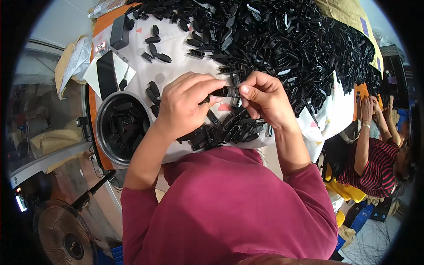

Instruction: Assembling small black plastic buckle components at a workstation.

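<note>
A small black plastic part [224, 92] is held between my two hands above the near middle of the table. My left hand [187, 101] is closed, its thumb and fingers pinching the part's left end. The thumb and forefinger of my right hand [267, 95] grip its right end, where a paler, shiny bit shows. Fingers hide much of the part, so its exact kind is unclear. Below the hands, close to my body, lies a small heap of similar black parts [240, 128].
A large pile of black plastic parts [282, 44] covers the table's far and right side. At the left stand a round metal bowl [102, 128] holding black pieces, a phone [106, 75] and a dark box [119, 33]. A fan [66, 234] is lower left; another person [371, 159] sits right.
</note>
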